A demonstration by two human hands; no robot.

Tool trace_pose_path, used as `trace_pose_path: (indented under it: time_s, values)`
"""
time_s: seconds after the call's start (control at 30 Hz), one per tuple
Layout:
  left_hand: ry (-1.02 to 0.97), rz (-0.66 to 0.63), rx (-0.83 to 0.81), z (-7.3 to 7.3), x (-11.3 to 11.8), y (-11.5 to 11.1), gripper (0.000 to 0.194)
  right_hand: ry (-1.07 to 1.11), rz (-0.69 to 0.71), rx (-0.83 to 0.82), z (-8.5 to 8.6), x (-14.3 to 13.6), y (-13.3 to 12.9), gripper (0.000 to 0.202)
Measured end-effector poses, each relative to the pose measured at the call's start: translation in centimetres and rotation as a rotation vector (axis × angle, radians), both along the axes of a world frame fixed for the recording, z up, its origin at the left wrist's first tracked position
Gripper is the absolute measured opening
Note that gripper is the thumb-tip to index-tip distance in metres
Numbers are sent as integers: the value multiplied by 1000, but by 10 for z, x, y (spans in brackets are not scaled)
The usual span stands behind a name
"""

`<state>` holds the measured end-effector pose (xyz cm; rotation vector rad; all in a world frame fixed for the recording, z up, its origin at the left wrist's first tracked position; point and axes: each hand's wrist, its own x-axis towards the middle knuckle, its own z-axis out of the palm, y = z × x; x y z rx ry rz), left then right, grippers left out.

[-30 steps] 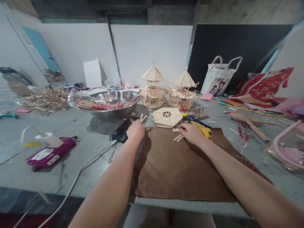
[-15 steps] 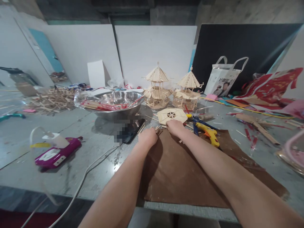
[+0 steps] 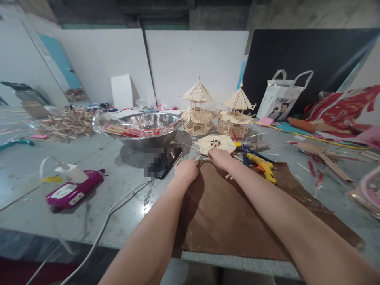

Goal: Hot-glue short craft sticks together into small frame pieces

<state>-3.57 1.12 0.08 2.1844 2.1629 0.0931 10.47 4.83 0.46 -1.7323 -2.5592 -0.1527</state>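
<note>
Since it reaches almost to the front edge of the table (image 3: 136, 208), one brown mat (image 3: 225, 225) might be tugged askew by any drag. White cord (image 3: 108, 213), off left, running toward a phone (image 3: 170, 163): a snag could pull the phone. Left hand (image 3: 187, 172), curled at the mat's far left corner, beside loose sticks (image 3: 197, 158); whether it pinches any, cannot tell. Yellow glue gun (image 3: 267, 168), right of the right hand (image 3: 220, 159): a burn risk if hot and brushed. Right hand, near the left but apart, fingers bent and hidden at the near rim of one six-sided wooden panel (image 3: 225, 144); grip cannot be told. A careless knuckle could slide the panel or scatter the sticks. Metal bowl (image 3: 162, 142), behind left. Two stick towers (image 3: 197, 116), beyond the panel; a hard shove could topple them.
</note>
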Motion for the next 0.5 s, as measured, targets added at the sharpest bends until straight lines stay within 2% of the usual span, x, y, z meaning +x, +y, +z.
trace_pose_path:
  time_s: [0.23,0.33,0.5]
  values:
    - [-24,-2,-2,2,0,1,31,24,60,49,15,8,-21,19]
    - [-38,-18,-14,1,0,3,31,-7,97,46,8,17,-33,19]
    - [-60,-44,-1,-4,1,6,31,11,68,-10,-11,29,-46,24]
